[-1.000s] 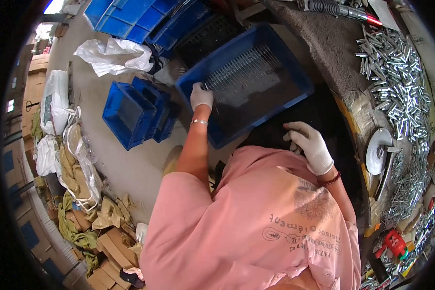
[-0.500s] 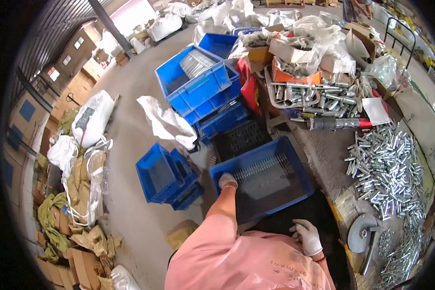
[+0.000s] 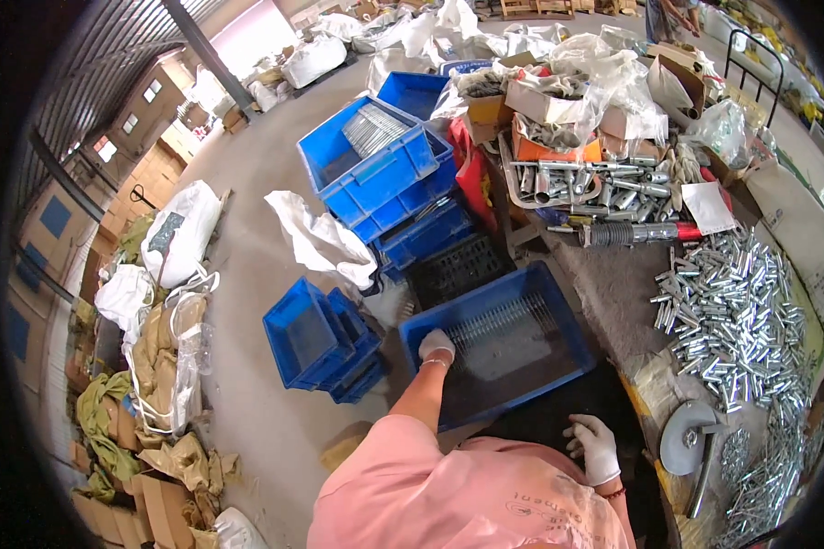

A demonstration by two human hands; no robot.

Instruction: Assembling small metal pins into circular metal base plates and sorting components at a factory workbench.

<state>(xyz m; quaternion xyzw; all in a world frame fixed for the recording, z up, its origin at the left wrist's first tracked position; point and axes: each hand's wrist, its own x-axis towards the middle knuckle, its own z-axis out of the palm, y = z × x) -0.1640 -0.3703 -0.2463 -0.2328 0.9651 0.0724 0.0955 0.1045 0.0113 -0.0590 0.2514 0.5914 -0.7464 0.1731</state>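
My left hand (image 3: 437, 346), in a white glove, reaches into a blue plastic crate (image 3: 568, 377) in front of me. It rests at the left end of a row of thin metal rods (image 3: 513, 325) lined up side by side along the crate's far part. Its fingers point away and are hidden, so their grip does not show. Over the dark area between the crate and the workbench hangs my right hand (image 3: 595, 450), also gloved in white. Its fingers are loosely bent and apart, with nothing seen in them.
To the right, a bench holds a heap of short metal tubes (image 3: 737, 316), a pile of thin metal pins (image 3: 764, 467), a grey disc (image 3: 685, 439) and a black-and-red tool (image 3: 636, 234). Stacked blue crates (image 3: 366, 169) stand ahead; smaller blue bins (image 3: 307, 334) sit left.
My left hand has shifted slightly right inside the crate, staying by the rods' left end. My right hand has moved slightly right, its fingers still loosely bent. The view has tilted a little.
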